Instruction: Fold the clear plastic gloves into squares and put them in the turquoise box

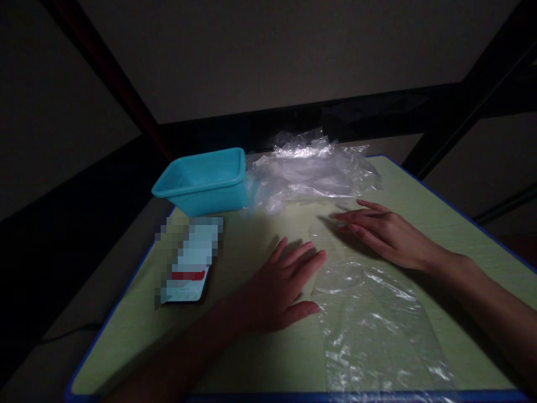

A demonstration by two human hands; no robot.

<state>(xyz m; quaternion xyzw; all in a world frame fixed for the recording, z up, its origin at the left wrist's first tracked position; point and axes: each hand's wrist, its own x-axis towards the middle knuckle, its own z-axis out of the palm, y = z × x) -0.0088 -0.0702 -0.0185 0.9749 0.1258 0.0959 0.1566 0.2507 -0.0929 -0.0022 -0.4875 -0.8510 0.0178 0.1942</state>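
Note:
A clear plastic bag [381,330] lies spread and wrinkled on the table, its near end at the front edge. My left hand [281,288] is open beside the bag's left edge, palm down with fingers spread. Its thumb tip reaches that edge; whether it touches the film I cannot tell. Over the bag's far end is my right hand [384,229], open, with its fingers stretched out to the left and nothing clearly held in them. Behind both hands sits a loose pile of clear plastic bags [314,173], crumpled and shiny.
A turquoise plastic basin [205,182] stands at the back left, touching the pile. In front of it lies a smartphone [191,263] with a lit, blurred screen. The pale green table [247,358] has a blue rim, and a wall rises behind it.

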